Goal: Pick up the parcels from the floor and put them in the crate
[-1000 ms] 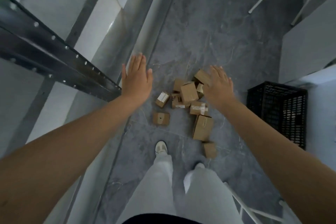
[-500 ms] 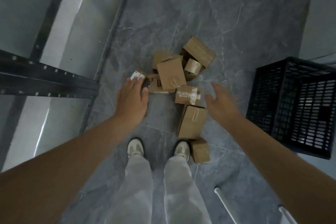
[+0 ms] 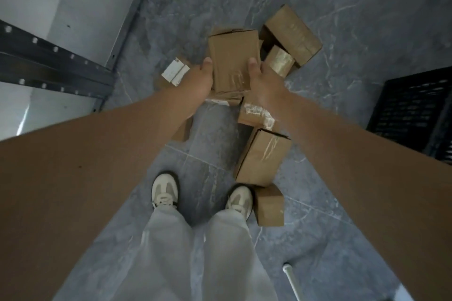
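Note:
Several brown cardboard parcels lie in a heap on the grey floor ahead of my feet. My left hand (image 3: 199,79) and my right hand (image 3: 263,79) clasp the two sides of one flat brown parcel (image 3: 233,56) at the middle of the heap, thumbs on its top face. A long parcel (image 3: 292,33) and a taped one (image 3: 280,60) lie behind it to the right. A white-labelled parcel (image 3: 175,72) sits left of my left hand. Nearer me lie a taped parcel (image 3: 263,155) and a small one (image 3: 269,205). The black slatted crate (image 3: 415,110) stands at the right edge.
A dark metal shelf rail (image 3: 51,66) and its upright cross the left side by the pale wall. My two shoes (image 3: 165,189) stand just behind the heap, the right one touching the small parcel. A white tube (image 3: 292,281) pokes in at the bottom right.
Both hands have dropped down and come together onto the flat parcel, closing on its sides. The view has come closer to the heap.

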`<state>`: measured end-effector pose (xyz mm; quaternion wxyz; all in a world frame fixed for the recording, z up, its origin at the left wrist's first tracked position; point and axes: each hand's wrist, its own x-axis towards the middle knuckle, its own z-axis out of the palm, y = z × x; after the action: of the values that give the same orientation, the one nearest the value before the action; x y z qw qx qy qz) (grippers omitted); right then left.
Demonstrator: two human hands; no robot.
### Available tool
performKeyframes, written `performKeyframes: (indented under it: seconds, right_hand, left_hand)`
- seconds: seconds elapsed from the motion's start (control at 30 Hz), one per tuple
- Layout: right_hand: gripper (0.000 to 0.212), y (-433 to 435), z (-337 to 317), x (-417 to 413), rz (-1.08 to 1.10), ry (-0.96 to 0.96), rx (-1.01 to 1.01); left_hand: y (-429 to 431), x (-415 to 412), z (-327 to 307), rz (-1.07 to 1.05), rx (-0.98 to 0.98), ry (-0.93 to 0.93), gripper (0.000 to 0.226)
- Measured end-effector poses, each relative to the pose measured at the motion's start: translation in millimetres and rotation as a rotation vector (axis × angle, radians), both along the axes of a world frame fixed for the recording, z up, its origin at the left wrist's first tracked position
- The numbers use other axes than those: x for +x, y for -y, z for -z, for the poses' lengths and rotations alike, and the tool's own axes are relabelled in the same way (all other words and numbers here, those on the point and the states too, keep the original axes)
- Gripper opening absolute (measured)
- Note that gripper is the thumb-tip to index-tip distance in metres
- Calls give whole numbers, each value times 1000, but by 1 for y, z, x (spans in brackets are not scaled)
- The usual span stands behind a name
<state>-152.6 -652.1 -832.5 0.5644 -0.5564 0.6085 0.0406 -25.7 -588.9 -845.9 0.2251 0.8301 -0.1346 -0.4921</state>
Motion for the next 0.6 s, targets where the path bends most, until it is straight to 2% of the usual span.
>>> performKeyframes:
  seconds: [0.07, 0.1, 0.17, 0.3, 0.33, 0.4, 0.47, 0.6]
  right_hand:
    - [62, -2, 2, 0, 41, 9, 6]
    - [62, -4, -1, 0, 51, 12, 3]
    - [62, -10, -14, -2, 56, 40, -9]
    - [66, -9, -70, -11, 78, 163, 31]
    - [70, -7, -89, -13, 87, 200, 54]
    - [93, -3, -131, -14, 76, 261, 101]
    - [109, 0, -178, -8, 16, 271, 97]
    - [110, 17, -302, 14, 10, 325, -7]
  left_hand:
    - [-6, 6, 20, -137, -19, -74, 97]
    - [-9, 10, 40, -210, -53, -117, 104]
    - [-15, 8, 29, -269, -117, -191, 87]
    - [-29, -8, -67, -285, -204, -280, 48]
    - [-37, -8, -85, -281, -228, -295, 42]
    - [-50, -6, -127, -258, -287, -249, 29]
    - [-52, -1, -174, -225, -370, -139, 27]
    - [-30, 17, -301, -157, -521, 18, 31]
